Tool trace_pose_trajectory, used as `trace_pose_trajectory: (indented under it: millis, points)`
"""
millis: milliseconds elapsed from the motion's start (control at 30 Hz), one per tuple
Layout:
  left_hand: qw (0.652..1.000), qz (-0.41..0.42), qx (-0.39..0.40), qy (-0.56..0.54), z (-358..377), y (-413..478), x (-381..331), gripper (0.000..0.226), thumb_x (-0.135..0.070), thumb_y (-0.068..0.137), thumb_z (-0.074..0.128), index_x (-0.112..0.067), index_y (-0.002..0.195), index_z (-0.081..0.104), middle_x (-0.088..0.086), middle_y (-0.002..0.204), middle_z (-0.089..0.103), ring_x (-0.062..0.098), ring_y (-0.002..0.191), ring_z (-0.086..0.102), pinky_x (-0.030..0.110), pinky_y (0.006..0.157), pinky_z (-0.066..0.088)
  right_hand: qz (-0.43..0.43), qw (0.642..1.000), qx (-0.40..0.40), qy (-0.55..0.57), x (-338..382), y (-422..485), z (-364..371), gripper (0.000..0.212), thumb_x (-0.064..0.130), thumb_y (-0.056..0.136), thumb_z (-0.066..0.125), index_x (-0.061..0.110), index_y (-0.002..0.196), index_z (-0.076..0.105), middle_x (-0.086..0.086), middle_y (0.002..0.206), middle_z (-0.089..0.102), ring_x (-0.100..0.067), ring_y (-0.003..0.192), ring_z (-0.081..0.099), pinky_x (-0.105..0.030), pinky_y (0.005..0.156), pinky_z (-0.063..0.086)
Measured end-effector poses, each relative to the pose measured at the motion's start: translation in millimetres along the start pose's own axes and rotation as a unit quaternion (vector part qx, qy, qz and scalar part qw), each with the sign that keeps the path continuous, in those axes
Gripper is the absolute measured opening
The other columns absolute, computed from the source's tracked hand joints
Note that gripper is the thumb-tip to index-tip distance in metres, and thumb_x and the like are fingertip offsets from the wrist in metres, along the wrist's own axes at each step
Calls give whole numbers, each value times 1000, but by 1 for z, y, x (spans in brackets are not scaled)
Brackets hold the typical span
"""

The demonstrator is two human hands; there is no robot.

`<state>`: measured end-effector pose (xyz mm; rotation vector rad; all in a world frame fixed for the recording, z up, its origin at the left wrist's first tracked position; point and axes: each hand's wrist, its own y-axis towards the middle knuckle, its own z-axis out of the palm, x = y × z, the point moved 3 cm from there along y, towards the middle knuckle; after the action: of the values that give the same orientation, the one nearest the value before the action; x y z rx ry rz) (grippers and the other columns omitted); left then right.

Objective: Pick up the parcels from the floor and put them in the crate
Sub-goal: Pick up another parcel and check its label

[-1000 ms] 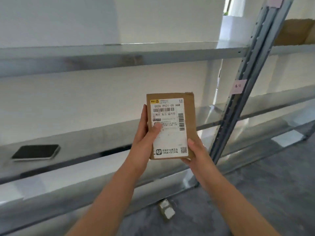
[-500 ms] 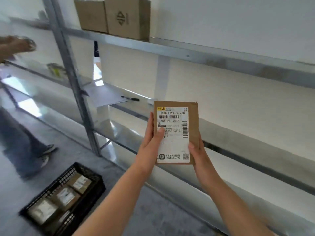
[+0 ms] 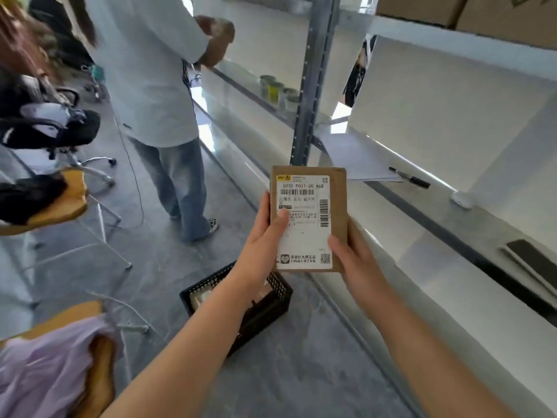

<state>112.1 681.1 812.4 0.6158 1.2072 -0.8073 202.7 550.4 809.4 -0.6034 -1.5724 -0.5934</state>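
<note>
Holding a flat brown parcel [image 3: 309, 218] upright in front of the chest, both hands grip it by its side edges: the left hand [image 3: 262, 248] wraps the left edge with its thumb pressed flat on the white shipping label [image 3: 303, 223], and the right hand [image 3: 357, 262] clasps the lower right corner with its thumb on the label's edge. The printed label faces the camera, barcode near the top. Below the parcel and partly hidden behind the left forearm, a black slatted crate [image 3: 271, 300] sits on the grey floor [image 3: 301, 372], just beside the bottom rail of a metal shelving unit [image 3: 313, 79]; pale packets show inside it, too blurred to count. On the shelf to the right lie a sheet of paper [image 3: 358, 158] and a black pen [image 3: 410, 177]. Another person in a white shirt and jeans [image 3: 159, 95] stands facing the shelves farther back. Chairs [image 3: 51, 128] with clothing draped over them crowd the left side.
</note>
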Motion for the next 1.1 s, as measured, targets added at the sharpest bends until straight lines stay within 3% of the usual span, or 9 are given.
trace_pose_trajectory:
  millis: [100, 233, 400, 533, 600, 700, 867, 1000, 1100]
  points:
    - [999, -18, -30, 20, -46, 31, 16, 51, -33, 99, 41, -44, 146, 23, -6, 133, 58, 17, 112, 64, 32, 82, 58, 21, 999, 38, 9, -22, 45, 30, 55, 23, 94, 50, 41, 141, 29, 21, 127, 56, 4, 112, 57, -11, 83, 51]
    - [996, -45, -67, 37, -97, 81, 47, 56, -33, 100, 38, -42, 149, 11, -8, 140, 51, 8, 113, 62, 26, 84, 56, 48, 994, 103, 2, -62, 117, 60, 55, 23, 93, 51, 39, 141, 29, 19, 129, 55, 3, 115, 55, -19, 91, 50]
    - [983, -83, -160, 31, -151, 143, 95, 61, -33, 99, 38, -40, 150, 5, -11, 141, 47, -4, 105, 62, 15, 74, 53, 96, 975, 199, -4, -130, 212, 94, 49, 16, 93, 49, 43, 130, 31, 22, 125, 53, 14, 107, 55, -7, 79, 47]
    - [967, -81, -239, 42, -197, 188, 165, 60, -38, 97, 46, -44, 148, 16, -8, 147, 41, 8, 125, 52, 32, 96, 52, 132, 959, 251, -12, -202, 276, 118, 40, 11, 93, 48, 43, 117, 40, 28, 113, 55, 16, 99, 58, -8, 78, 49]
    - [954, -91, -275, 73, -220, 205, 211, 61, -50, 90, 49, -48, 145, 22, -8, 148, 36, 12, 134, 42, 43, 107, 42, 150, 954, 257, -17, -249, 300, 130, 46, 10, 92, 52, 39, 126, 39, 21, 121, 56, 8, 109, 58, -15, 87, 50]
    - [939, -138, -309, 68, -251, 220, 292, 65, -59, 84, 50, -50, 143, 24, -9, 150, 34, 14, 137, 38, 47, 110, 37, 193, 948, 250, -27, -334, 318, 147, 65, 17, 87, 61, 27, 143, 30, 8, 135, 53, -2, 120, 54, -18, 96, 47]
    - [923, -210, -323, -5, -296, 229, 419, 55, -35, 97, 46, -39, 147, 24, -10, 142, 49, 8, 122, 55, 35, 98, 50, 262, 932, 248, -31, -472, 328, 170, 57, 8, 85, 61, 39, 128, 39, 15, 122, 59, 1, 111, 59, -17, 87, 51]
    - [908, -252, -333, -22, -325, 230, 501, 59, -24, 94, 53, -35, 146, 29, -9, 132, 58, 7, 112, 62, 32, 89, 56, 311, 922, 229, -33, -570, 331, 183, 62, 14, 86, 63, 27, 141, 36, 9, 122, 63, -7, 113, 61, -32, 94, 52]
    - [895, -279, -348, -2, -341, 229, 558, 66, -19, 87, 65, -33, 142, 32, -9, 125, 61, 3, 104, 65, 21, 72, 57, 330, 913, 240, -35, -630, 334, 193, 50, 20, 86, 62, 40, 128, 46, 10, 123, 62, -6, 112, 61, -30, 89, 54]
